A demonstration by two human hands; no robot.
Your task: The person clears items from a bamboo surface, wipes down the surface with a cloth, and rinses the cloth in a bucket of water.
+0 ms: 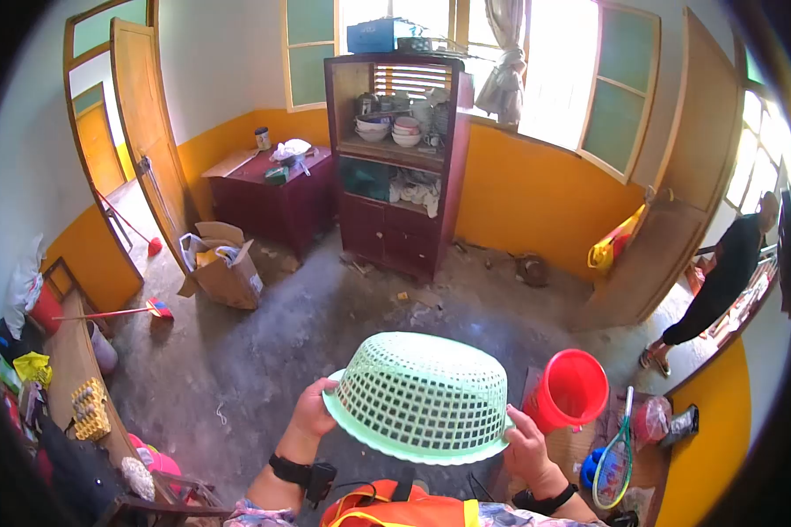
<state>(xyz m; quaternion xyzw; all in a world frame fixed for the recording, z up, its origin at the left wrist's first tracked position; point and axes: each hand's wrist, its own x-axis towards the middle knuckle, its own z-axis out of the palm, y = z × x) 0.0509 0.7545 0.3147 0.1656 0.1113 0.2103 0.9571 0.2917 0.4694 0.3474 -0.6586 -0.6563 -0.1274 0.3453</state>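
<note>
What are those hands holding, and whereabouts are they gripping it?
A pale green basket, held by its rim: the left hand at one end, the right hand at the opposite end.

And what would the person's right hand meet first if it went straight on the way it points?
The green basket: the right hand is at its rim, fingers angled up and inward. What lies beyond it along that line is hard to judge for depth.
</note>
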